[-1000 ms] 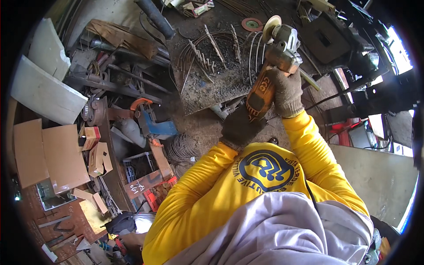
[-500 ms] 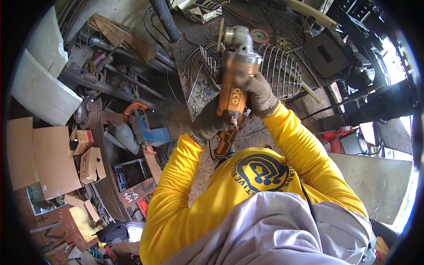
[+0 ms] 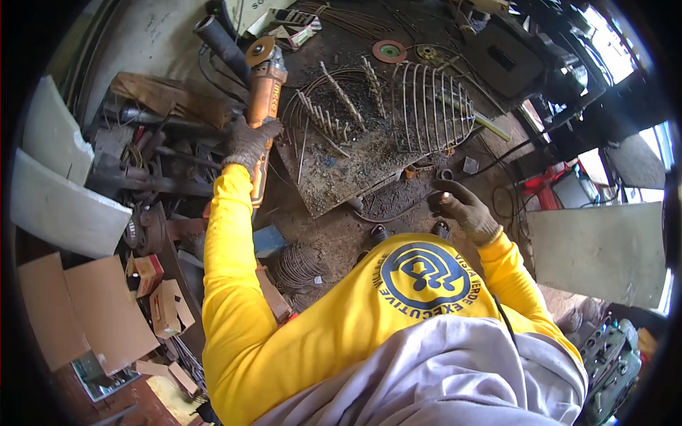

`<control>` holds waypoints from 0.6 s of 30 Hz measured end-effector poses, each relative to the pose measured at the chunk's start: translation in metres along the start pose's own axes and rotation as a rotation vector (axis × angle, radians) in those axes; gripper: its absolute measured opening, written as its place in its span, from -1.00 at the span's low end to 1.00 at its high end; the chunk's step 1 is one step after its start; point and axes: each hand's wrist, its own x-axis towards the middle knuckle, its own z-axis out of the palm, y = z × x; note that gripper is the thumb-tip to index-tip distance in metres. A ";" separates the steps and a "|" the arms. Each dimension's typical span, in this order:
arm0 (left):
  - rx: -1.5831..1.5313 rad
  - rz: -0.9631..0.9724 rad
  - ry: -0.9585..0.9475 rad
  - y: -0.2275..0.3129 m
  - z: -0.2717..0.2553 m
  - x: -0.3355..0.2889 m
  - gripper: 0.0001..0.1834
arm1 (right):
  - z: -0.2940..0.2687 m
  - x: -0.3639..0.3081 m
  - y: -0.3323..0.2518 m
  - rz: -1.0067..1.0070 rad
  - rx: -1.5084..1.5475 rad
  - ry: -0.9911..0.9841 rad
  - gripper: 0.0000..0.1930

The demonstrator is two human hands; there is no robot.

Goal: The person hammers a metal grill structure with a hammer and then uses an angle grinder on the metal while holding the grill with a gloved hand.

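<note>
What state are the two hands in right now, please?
Left hand: closed around the grinder.
Right hand: loosely open, fingers slightly curled, nothing visible in it.

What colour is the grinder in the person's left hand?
Mostly orange; the grinder shows best in the head view.

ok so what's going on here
Someone in yellow sleeves holds an orange grinder in their gloved left grip, disc end pointing away from them, at the left side of a grimy table. Their gloved right grip looks empty, fingers loosely curled. A curved wire frame and a loose disc lie on the table.
</note>
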 end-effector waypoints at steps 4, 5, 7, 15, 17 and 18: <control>0.272 -0.040 -0.003 -0.006 0.011 0.057 -0.21 | -0.027 -0.018 0.023 0.061 0.147 0.206 -0.52; 0.311 -0.069 -0.038 0.002 0.013 0.065 -0.17 | -0.028 -0.022 0.022 0.061 0.155 0.233 -0.53; 0.424 -0.113 -0.072 0.010 0.019 0.079 -0.12 | -0.034 -0.024 0.030 0.064 0.170 0.261 -0.52; 0.436 0.063 -0.133 0.001 0.037 0.110 -0.13 | -0.031 -0.027 0.047 0.065 0.187 0.332 -0.51; 0.433 0.081 -0.148 0.003 0.042 0.111 -0.15 | -0.031 -0.029 0.051 0.070 0.189 0.359 -0.51; 0.425 0.090 -0.152 0.004 0.044 0.110 -0.16 | -0.031 -0.028 0.053 0.077 0.167 0.369 -0.51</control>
